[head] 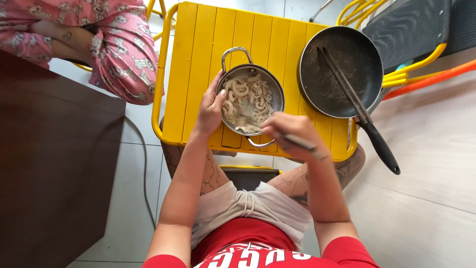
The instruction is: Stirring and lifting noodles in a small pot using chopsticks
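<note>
A yellow slatted bench (198, 64) is carrying two things. To the right, a dark frying pan (342, 69) is sitting on the bench's far right corner, partly overhanging the edge, with its black handle (381, 145) running down toward the near right. A pair of dark tongs (342, 82) is lying across the pan, slanting from far left to near right. Beyond the pan, a dark mesh chair seat on a yellow frame (411, 30) is standing at the far right. At the far left, another person in pink patterned clothing (119, 44) is sitting beside a dark brown table (54, 164).

The left hand (210, 106) is curling loosely around the left rim of a small steel pot (250, 99), fingers touching its wall. The right hand (290, 131) is closed around a slim dark-handled utensil (300, 143), whose tip is reaching into the near side of the pot; the tip itself is too small to make out.

The pot is sitting near the middle of the bench, close to its near edge, between the two hands. It is holding pale ring-shaped pieces (245, 92). Its two loop handles are lining up far to near, one pointing away and one toward the person.
</note>
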